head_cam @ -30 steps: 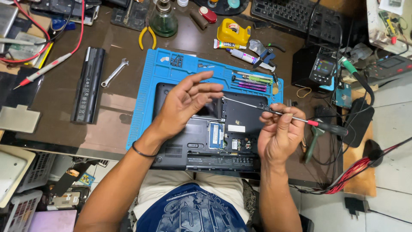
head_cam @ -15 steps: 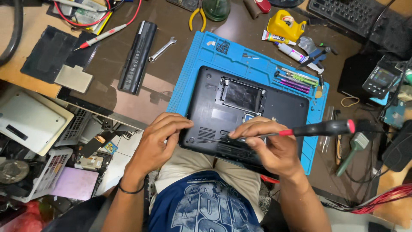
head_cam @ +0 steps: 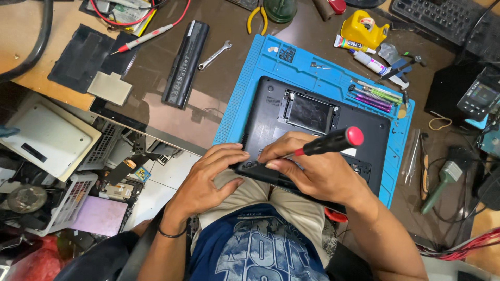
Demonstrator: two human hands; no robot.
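Two hands work at the near edge of an upturned black laptop (head_cam: pixel 317 125), taken here as the landmark. The laptop lies bottom-up on a blue mat (head_cam: pixel 245 99), and its near edge overhangs the surface toward the person's lap.

Left hand (head_cam: pixel 211 179): fingers spread and pressed on the laptop's near-left corner, bracing it, closed around nothing.

Right hand (head_cam: pixel 317 174): curled around a screwdriver (head_cam: pixel 328 142) with a black shaft-grip and red cap. Its tip is hidden under the fingers at the laptop's near edge, so whether it sits in a screw cannot be told.

Judgement on technique: keep the driver square to the case, push down before turning, and hold the left-hand brace firm so the overhanging laptop does not tip.

Mid-laptop: an open rectangular bay (head_cam: pixel 310 112) shows a dark empty recess.

Beyond the laptop's far-right corner, on the mat: a row of slim tools (head_cam: pixel 375 96). Further off, glue tubes (head_cam: pixel 364 57) and a yellow tape dispenser (head_cam: pixel 364 28).

Left of the laptop, off the mat: a long black battery pack (head_cam: pixel 185 62) and a small spanner (head_cam: pixel 214 54) just beside it. Far beyond the laptop: yellow-handled pliers (head_cam: pixel 257 18). Well right of the laptop: a meter with a screen (head_cam: pixel 482 96).
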